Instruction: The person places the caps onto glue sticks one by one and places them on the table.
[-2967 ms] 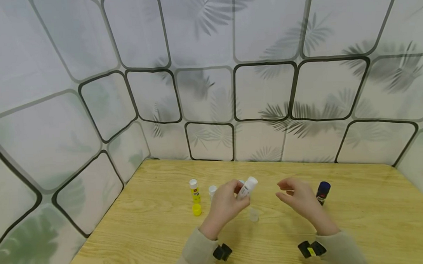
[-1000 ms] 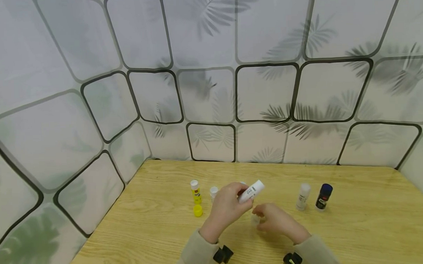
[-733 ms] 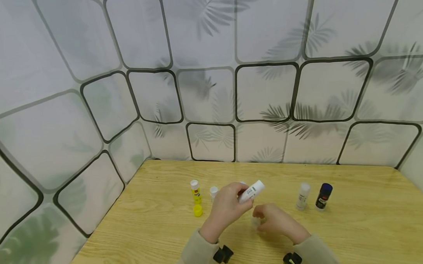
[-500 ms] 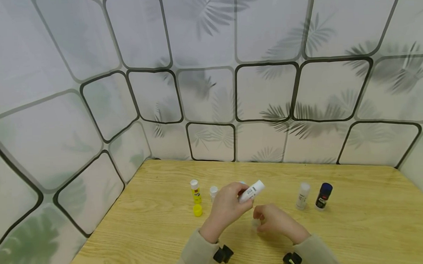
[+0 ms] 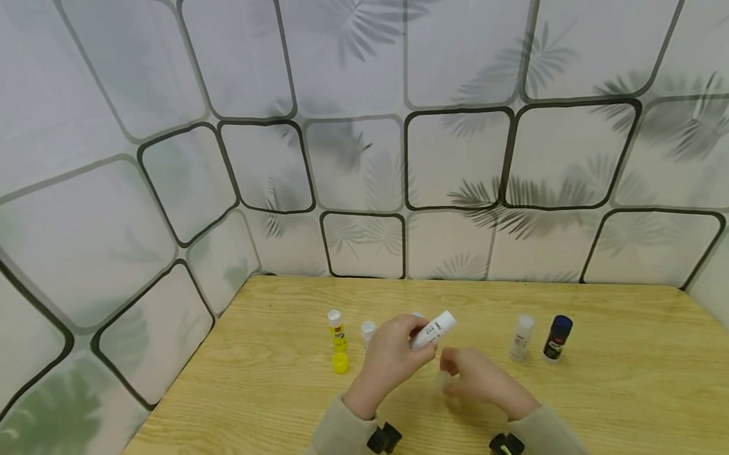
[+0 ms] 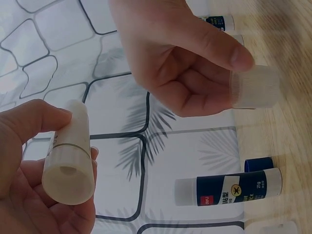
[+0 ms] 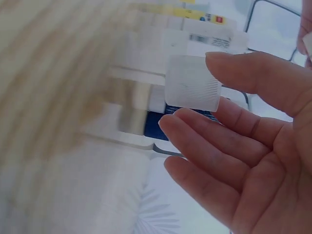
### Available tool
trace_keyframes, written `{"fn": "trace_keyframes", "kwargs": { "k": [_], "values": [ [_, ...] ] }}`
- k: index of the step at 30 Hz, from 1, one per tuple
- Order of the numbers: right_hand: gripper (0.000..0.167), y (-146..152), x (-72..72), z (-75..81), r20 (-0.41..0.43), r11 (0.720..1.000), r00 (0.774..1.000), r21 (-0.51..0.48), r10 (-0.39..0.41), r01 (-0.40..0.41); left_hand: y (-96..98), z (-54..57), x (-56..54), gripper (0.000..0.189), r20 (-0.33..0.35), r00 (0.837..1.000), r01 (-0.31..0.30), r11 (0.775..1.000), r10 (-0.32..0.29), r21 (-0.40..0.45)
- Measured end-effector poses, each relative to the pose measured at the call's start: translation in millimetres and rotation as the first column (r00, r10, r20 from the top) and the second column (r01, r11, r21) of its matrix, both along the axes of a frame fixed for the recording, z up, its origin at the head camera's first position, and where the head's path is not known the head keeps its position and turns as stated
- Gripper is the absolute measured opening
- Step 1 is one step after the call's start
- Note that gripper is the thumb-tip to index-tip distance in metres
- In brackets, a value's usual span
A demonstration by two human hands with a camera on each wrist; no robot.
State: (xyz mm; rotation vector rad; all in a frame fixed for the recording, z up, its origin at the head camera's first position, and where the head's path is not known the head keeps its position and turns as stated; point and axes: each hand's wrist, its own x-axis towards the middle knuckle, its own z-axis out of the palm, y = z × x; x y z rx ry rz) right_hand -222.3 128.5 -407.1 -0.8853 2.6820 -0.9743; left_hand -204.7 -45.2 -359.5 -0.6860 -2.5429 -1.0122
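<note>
My left hand (image 5: 390, 357) grips a white glue stick (image 5: 433, 330), held tilted above the table. In the left wrist view the end of this glue stick (image 6: 70, 156) faces the camera, with my thumb along its side. Low over the table, my right hand (image 5: 481, 381) pinches a translucent ribbed cap (image 7: 192, 84) between thumb and fingers. The cap (image 6: 256, 87) sticks out past the fingertips in the left wrist view. Beyond the hands stands a navy-labelled glue stick (image 6: 234, 187), uncapped, with a blue cap (image 6: 258, 164) beside it.
On the left of the wooden table (image 5: 256, 405) stand a yellow glue stick (image 5: 337, 330), its yellow cap (image 5: 340, 362) and a white tube (image 5: 368, 332) partly hidden by my left hand. On the right stand a white glue stick (image 5: 521, 338) and a navy-capped one (image 5: 558, 338).
Since three seconds ago my right hand has come left and down to the translucent cap, uncovering the white glue stick on the right. My left hand stays nearly still, its glue stick tilted further over.
</note>
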Motion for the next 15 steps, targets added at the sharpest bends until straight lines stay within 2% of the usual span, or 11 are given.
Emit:
{"fn": "trace_keyframes", "kwargs": {
  "k": [7,15],
  "values": [
    [0.023,7,0.9,12.0,-0.060,0.999,0.998,-0.030,-0.025,0.023,-0.5,2.0,1.2,0.022,0.012,1.000,0.002,1.000,-0.002,0.001],
    [0.024,14,5.5,27.9,-0.136,0.992,0.984,-0.071,-0.116,0.107,-0.2,3.0,1.4,0.021,0.009,1.000,0.013,1.000,-0.013,-0.003]
  ]
}}
